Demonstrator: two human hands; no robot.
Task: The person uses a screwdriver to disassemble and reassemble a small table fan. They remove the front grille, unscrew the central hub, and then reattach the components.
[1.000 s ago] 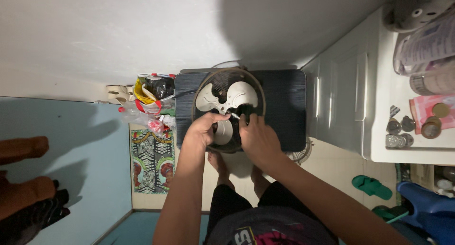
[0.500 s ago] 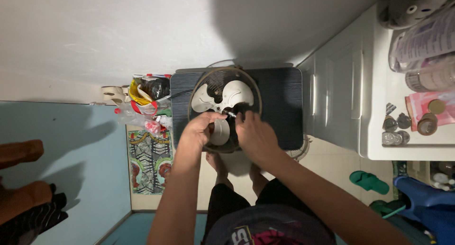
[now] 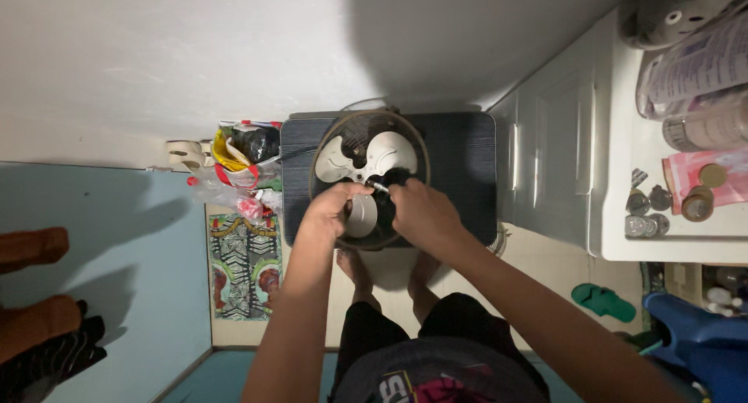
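Dead centre of the view, a fan (image 3: 366, 165) sits face-up on a dark ribbed stool (image 3: 460, 169), round wire guard around pale blades. Left hand (image 3: 336, 210) is on the near side of the hub, fingers curled down over a blade (image 3: 361, 216); whether they grip it or only press on it, cannot tell. Right hand (image 3: 421, 212) is just beside it, to the right of the hub, fingers bunched tight around a thin metal-tipped tool (image 3: 379, 188) whose tip points left at the hub. Both hands nearly touch over the fan's centre. Bare feet (image 3: 354, 266) stand on the pale floor just near of the stool. Left of the stool: a cluster of plastic bags (image 3: 238, 150) in yellow, black and red, touching the stool's left edge, and nearer, a patterned mat (image 3: 245, 263) on the floor. Far side is a plain white wall (image 3: 195, 52). Right of the stool, a white cabinet (image 3: 557, 161), and beyond it a white counter (image 3: 623, 138) carrying small round metal bits (image 3: 647, 212), a pink packet (image 3: 697, 177) and clear plastic bottles (image 3: 701, 76). Green sandal (image 3: 604, 302) on the floor at near right, next to a blue plastic chair (image 3: 701, 337).
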